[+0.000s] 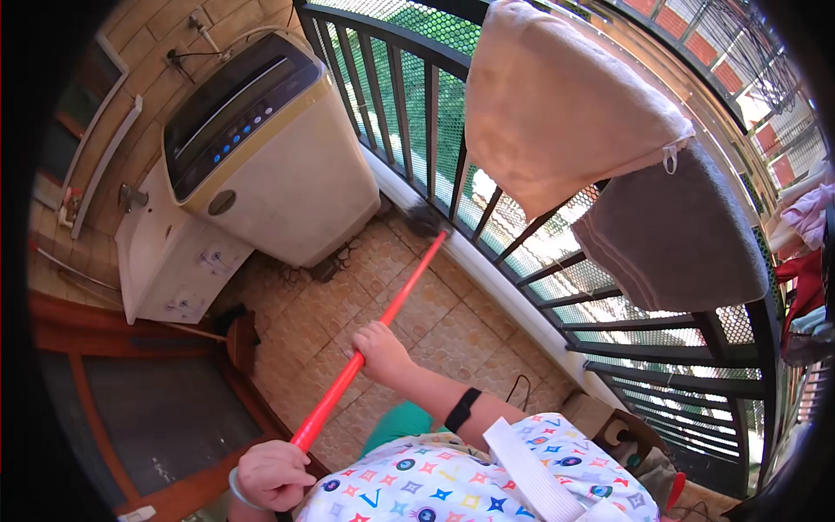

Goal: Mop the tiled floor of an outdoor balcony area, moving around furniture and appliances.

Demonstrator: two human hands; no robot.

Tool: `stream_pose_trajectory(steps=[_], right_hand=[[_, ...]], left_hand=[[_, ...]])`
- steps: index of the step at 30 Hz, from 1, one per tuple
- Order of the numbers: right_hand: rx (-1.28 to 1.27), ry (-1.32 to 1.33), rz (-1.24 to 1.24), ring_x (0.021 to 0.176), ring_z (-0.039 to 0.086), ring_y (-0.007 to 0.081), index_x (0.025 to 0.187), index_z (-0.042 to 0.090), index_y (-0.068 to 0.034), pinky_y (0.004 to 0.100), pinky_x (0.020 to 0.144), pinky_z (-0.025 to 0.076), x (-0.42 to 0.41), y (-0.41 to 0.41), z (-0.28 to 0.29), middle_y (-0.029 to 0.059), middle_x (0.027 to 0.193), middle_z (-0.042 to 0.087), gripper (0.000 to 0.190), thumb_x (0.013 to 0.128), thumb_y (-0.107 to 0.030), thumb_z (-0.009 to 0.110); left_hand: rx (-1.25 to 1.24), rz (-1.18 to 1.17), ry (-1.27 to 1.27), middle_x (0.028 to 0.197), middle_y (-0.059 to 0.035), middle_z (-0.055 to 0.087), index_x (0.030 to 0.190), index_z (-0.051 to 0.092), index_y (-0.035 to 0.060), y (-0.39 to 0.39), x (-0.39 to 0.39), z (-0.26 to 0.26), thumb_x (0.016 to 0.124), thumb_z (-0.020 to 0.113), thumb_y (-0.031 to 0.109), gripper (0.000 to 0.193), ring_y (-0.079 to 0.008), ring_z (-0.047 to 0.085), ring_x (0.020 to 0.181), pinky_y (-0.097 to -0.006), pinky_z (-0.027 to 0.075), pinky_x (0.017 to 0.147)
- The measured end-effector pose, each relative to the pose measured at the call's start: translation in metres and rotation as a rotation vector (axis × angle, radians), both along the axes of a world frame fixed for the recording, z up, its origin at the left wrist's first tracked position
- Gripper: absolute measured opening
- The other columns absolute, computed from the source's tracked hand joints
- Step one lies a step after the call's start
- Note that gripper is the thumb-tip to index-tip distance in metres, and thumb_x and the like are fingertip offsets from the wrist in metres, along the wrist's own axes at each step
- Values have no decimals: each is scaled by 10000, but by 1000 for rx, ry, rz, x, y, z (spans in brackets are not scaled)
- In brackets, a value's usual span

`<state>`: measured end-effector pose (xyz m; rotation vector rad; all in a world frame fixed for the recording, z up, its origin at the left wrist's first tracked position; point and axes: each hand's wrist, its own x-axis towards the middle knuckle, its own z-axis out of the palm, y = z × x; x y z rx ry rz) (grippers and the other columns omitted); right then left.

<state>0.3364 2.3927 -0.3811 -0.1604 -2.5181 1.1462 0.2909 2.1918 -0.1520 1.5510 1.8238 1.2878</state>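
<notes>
A long red handle (342, 380) runs slantwise from my lap towards the railing. At its far end a dark brush head (423, 220), blurred, lies beside the white ledge (486, 277) under the bars. My right hand (383, 355), below a black wristband, grips the handle about midway. Closed around the handle's upper end is my left hand (275, 475), which wears a pale bracelet and hides the tip. Patterned brown floor tiles (313, 326) spread beneath the handle.
A top-loading washing machine (293, 169) stands beside a white sink cabinet (186, 261). Peach (554, 98) and grey (685, 241) towels hang over the black metal railing (432, 117). Left of me is a wood-framed screen door (169, 404). A cardboard box (597, 421) sits at right.
</notes>
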Motion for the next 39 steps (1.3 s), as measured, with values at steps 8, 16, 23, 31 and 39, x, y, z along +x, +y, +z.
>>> stream_pose_trajectory(steps=[8, 16, 23, 31, 39], right_hand=[[-17, -89, -59, 798, 527, 295, 752, 505, -63, 403, 761, 409, 150, -18, 32, 104, 755, 534, 233, 780, -233, 661], [-46, -147, -77, 773, 546, 300, 752, 532, -54, 409, 727, 417, 252, -25, 44, 110, 756, 576, 236, 783, -244, 669], [-81, -387, -13, 700, 577, 349, 707, 579, -39, 441, 657, 457, 315, -27, 7, 172, 698, 585, 251, 808, -264, 624], [80, -200, -138, 520, 579, 308, 576, 585, -101, 413, 488, 466, 260, -23, -18, 134, 562, 569, 217, 749, -224, 632], [-86, 39, 259, 525, 586, 302, 643, 566, -99, 411, 491, 481, 93, -85, -39, 130, 662, 629, 166, 750, -212, 624]], left_hand=[[-22, -153, -305, 538, -94, 582, 665, 660, -23, -11, 79, 25, 599, 563, -88, 133, -224, 601, 503, -330, 543, 593], [-5, -240, -481, 598, -114, 598, 723, 675, -25, -8, 144, 34, 671, 607, -89, 107, -270, 600, 549, -347, 526, 613], [-37, 29, -735, 689, -122, 636, 722, 647, -34, -14, 170, -31, 721, 535, -112, 137, -183, 610, 613, -268, 478, 553], [15, 414, -744, 677, -74, 630, 783, 642, -34, -13, 141, -34, 747, 520, -113, 150, -75, 533, 523, -202, 395, 456], [-54, 557, -213, 664, -108, 628, 736, 656, 2, -64, 86, 4, 667, 517, -129, 203, -201, 631, 608, -282, 509, 563]])
